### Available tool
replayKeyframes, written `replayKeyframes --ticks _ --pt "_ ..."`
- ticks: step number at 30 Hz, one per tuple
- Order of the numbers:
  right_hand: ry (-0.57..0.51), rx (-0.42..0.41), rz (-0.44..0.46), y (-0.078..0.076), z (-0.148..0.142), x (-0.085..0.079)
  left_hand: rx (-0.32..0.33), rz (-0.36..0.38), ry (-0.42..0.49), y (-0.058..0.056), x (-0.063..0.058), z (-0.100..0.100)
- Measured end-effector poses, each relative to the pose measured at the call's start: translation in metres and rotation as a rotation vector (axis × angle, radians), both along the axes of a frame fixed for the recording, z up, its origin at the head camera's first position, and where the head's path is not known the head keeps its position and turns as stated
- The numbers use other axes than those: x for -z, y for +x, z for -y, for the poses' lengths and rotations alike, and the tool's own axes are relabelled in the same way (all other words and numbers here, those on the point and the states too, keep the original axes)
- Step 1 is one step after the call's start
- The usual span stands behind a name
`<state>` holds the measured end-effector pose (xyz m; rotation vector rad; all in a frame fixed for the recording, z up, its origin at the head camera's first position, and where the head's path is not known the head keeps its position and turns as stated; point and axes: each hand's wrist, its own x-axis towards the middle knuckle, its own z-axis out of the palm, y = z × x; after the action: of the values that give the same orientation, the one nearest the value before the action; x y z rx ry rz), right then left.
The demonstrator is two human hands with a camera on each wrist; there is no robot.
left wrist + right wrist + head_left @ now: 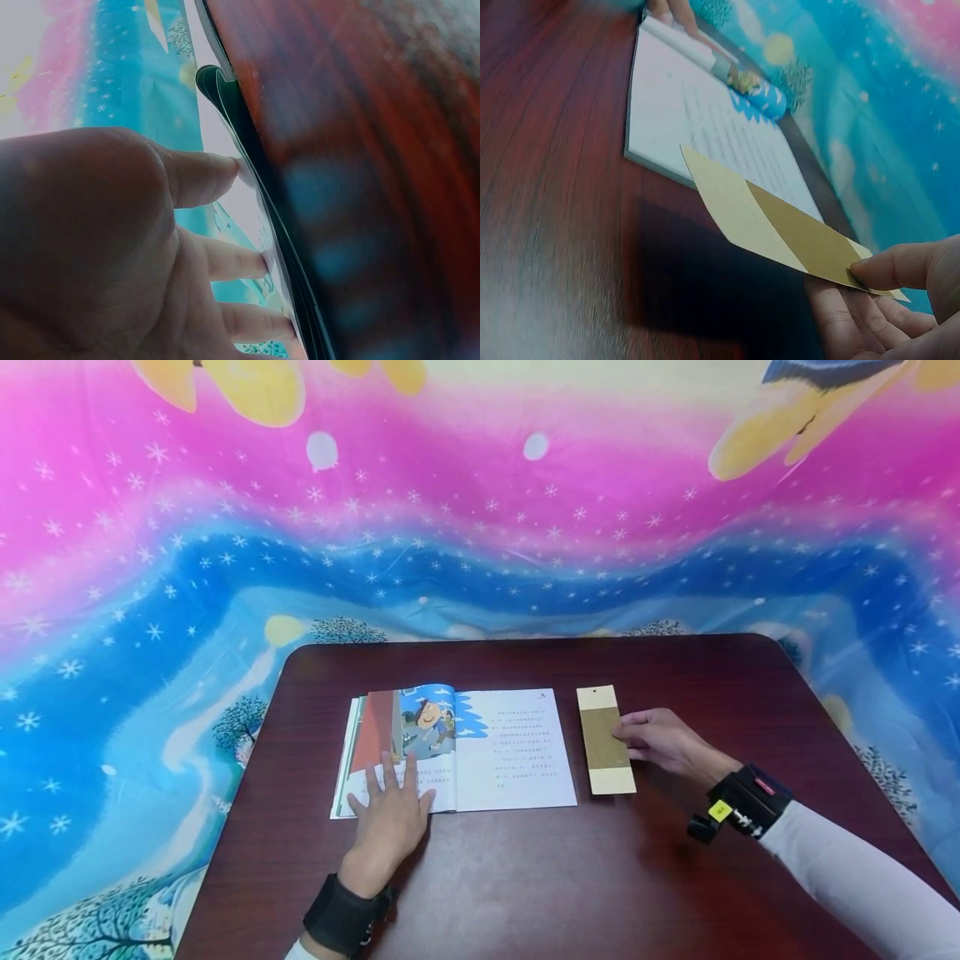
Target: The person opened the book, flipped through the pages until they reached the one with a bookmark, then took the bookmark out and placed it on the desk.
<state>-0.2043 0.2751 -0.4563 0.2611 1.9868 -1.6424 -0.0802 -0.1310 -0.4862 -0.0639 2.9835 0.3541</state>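
An open picture book (510, 752) lies on the table, a cartoon picture on its left page and lines of text on its right page. My left hand (393, 814) rests on the lower left page with its fingers spread and straight. In the left wrist view its fingertips touch the page near the book's edge. Just right of the book, my right hand (667, 743) pinches a bookmark (606, 739) by its right edge, thumb on top and fingers beneath. The bookmark is a cream card with a gold-brown middle band and a small hole at its top. The right wrist view shows it raised over the table.
The dark reddish-brown wooden table (517, 885) has rounded far corners. Behind it hangs a pink and blue cloth (465, 510) printed with snowflakes and trees. Black bands (750, 800) with small devices circle both wrists.
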Motion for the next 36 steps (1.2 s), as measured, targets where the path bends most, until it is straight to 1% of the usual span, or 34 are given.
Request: replayKeyframes --ticks 3,10,13,21,26,28,36 --pt "0.025 -0.010 0.003 -0.001 -0.003 0.004 0.000 0.004 0.002 0.000 0.000 0.000" --pt "0.041 -0.019 0.000 -0.005 -0.007 0.013 0.002 0.012 0.007 -0.002 -0.001 0.001" --pt "0.061 -0.019 -0.004 -0.005 -0.008 0.015 0.002 0.018 0.006 -0.002 -0.001 0.001" --pt "0.118 -0.056 -0.041 -0.004 -0.008 0.017 0.003 0.010 0.010 0.000 -0.002 0.000" --pt "0.205 -0.066 -0.082 -0.003 -0.009 0.013 0.005 0.013 0.006 -0.001 -0.001 0.001" --pt "0.223 -0.073 -0.101 -0.002 -0.010 0.010 0.003 0.015 0.003 -0.001 -0.001 0.001" --pt "0.247 -0.117 -0.157 0.002 -0.016 0.003 0.000 0.012 0.003 -0.001 -0.004 0.001"
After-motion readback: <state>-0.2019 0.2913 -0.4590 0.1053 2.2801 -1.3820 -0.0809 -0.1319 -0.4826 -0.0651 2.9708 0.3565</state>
